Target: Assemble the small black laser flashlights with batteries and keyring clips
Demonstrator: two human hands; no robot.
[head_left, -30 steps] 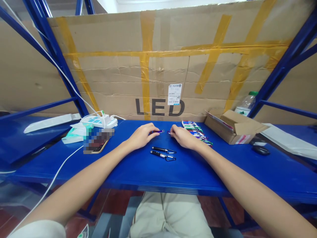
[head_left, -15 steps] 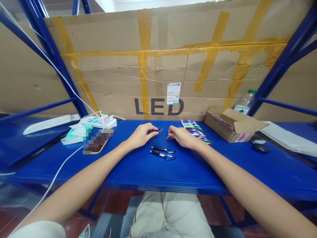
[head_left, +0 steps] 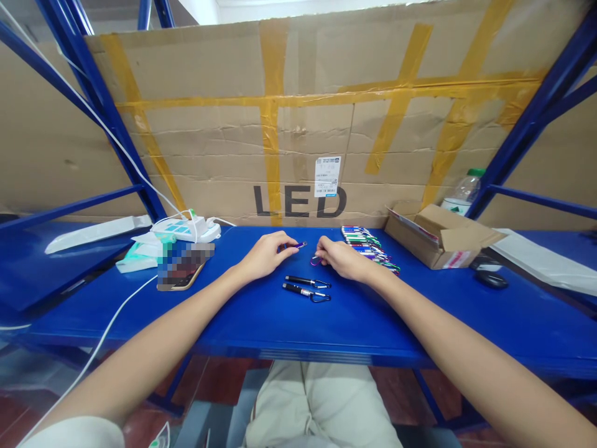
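My left hand (head_left: 269, 254) is closed on a small purple penlight (head_left: 301, 244); its metal end pokes out to the right past my fingertips. Facing it across a short gap, my right hand (head_left: 337, 254) pinches a purple carabiner clip (head_left: 315, 261), whose loop hangs out on the left. The penlight and the clip are apart. Nearer to me on the blue table (head_left: 261, 320) lie two black penlights (head_left: 301, 282) with carabiner clips on their right ends. Beside my right hand a row of coloured penlights with clips (head_left: 361, 239) is laid out, partly hidden by that hand.
An open cardboard box (head_left: 420, 239), a black mouse (head_left: 491, 279) and a bottle (head_left: 464, 193) are at the right. A phone (head_left: 184, 274), a power strip (head_left: 186, 228) and a white cable are on the left. Taped cardboard (head_left: 209, 143) stands along the back.
The purple carabiner clip has turned slightly and shifted a little to the left in my right hand. My left hand and the black penlights look unmoved.
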